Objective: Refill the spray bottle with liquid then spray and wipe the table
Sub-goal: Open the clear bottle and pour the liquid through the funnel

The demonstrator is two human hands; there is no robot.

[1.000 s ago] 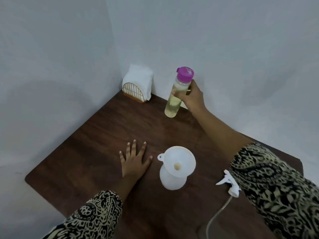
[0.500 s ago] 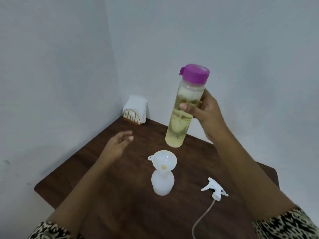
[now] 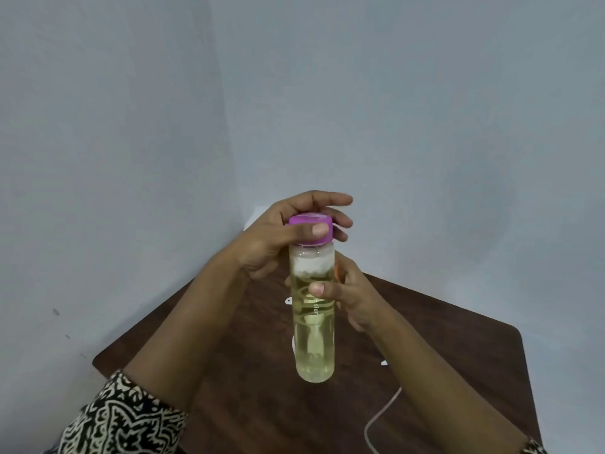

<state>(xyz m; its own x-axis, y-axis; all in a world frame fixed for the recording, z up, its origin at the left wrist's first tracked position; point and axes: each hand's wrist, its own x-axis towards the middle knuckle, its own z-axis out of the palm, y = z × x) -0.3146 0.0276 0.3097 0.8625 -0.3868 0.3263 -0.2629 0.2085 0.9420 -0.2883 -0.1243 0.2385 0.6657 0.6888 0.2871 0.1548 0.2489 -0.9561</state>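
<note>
A tall clear bottle [image 3: 314, 339] of pale yellow liquid is held upright in front of me, above the dark wooden table [image 3: 458, 339]. My right hand [image 3: 347, 299] grips its body at mid height. My left hand [image 3: 281, 234] is wrapped over its purple cap [image 3: 309, 229], thumb pressed on the cap's side. The white spray bottle with its funnel stands behind the held bottle and is almost fully hidden; only white slivers [image 3: 288, 301] show at its left edge. The spray head's thin tube [image 3: 381, 417] curls on the table at lower right.
The table sits in a corner between two pale grey walls. A white napkin holder [image 3: 250, 221] peeks out behind my left hand at the far corner. The table's rounded right corner [image 3: 517, 332] is near.
My right hand brought the bottle closer and centred it in front of me. My left hand rose from the table side and closed over the purple cap. The view tilted up.
</note>
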